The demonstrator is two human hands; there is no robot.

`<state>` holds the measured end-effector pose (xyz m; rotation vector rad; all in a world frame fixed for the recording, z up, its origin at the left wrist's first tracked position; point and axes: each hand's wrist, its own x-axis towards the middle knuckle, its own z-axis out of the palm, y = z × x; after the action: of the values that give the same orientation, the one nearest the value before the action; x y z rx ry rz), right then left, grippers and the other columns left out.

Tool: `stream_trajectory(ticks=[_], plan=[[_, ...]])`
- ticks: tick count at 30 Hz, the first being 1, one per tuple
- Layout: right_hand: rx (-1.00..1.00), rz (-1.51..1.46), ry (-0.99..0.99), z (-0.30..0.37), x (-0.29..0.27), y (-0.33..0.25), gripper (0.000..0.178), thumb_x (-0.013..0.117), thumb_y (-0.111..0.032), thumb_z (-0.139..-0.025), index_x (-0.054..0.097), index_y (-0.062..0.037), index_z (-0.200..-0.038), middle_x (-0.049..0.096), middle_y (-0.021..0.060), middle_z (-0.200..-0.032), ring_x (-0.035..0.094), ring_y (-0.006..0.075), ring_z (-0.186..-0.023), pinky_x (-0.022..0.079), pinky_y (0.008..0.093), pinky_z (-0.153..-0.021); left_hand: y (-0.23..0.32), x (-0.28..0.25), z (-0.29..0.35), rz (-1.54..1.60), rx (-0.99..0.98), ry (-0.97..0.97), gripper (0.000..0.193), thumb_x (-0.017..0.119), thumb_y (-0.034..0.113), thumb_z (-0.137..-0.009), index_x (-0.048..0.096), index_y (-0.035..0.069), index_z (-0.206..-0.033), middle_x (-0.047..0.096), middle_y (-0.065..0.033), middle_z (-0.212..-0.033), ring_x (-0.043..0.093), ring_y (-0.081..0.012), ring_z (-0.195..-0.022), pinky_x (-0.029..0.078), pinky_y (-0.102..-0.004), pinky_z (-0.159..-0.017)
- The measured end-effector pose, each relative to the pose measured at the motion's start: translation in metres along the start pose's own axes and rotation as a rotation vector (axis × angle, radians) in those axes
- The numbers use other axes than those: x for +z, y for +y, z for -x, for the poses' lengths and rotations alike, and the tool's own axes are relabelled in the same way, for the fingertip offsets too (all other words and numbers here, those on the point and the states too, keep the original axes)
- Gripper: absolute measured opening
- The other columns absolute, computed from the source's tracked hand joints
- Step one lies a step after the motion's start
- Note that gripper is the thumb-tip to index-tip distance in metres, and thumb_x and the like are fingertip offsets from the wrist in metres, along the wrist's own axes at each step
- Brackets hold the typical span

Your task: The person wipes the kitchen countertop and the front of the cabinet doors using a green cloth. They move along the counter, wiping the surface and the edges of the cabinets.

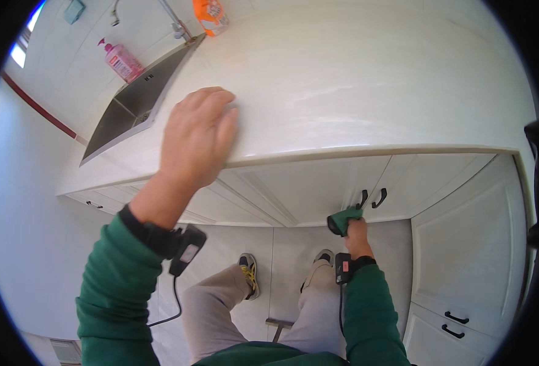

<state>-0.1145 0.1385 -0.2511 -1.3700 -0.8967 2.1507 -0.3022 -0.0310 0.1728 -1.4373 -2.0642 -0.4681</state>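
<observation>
Left hand: left hand (pixel 197 137) lies flat, fingers spread and holding nothing, on the front edge of the pale glossy countertop (pixel 355 79).
Right hand: right hand (pixel 356 235) is closed around a folded green cloth (pixel 343 220) — held low, just beside the black cabinet door handles (pixel 371 198).
Sink: grey steel sink (pixel 136 100) sits well left of the left hand.
Bottles: pink pump bottle (pixel 120 59) and orange bottle (pixel 209 15) stand by the sink — far from both hands.

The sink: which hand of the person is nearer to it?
Left. The left hand rests flat on the counter just beside the sink. The right hand is down by the cabinet handles, holding a green cloth.
</observation>
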Motion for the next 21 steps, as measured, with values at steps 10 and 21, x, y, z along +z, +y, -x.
stream_trajectory(ticks=[10,21], plan=[[-0.210,0.075,-0.559,0.161,0.062,-0.046,0.032,0.048,0.004,-0.088,0.055,0.0028,-0.120,0.063,0.0117,-0.110,0.061,0.0235,-0.099,0.050,0.0345,-0.088,0.024,0.001,0.039,-0.125,-0.083,0.173,0.044,0.062,0.023,-0.089,0.052,0.004,-0.128,0.052,-0.0166,-0.132,0.042,-0.0355,-0.130,0.025,-0.0533,-0.112],[-0.744,0.925,-0.310,0.252,0.087,-0.075,0.047,0.054,-0.004,-0.082,0.052,0.0019,-0.129,0.062,0.0252,-0.118,0.060,0.0383,-0.108,0.047,0.0412,-0.093,-0.037,-0.038,0.433,0.120,-0.700,-0.463,0.051,0.068,0.032,-0.083,0.058,-0.001,-0.121,0.053,-0.0218,-0.131,0.045,-0.0410,-0.125,0.034,-0.0514,-0.106]])
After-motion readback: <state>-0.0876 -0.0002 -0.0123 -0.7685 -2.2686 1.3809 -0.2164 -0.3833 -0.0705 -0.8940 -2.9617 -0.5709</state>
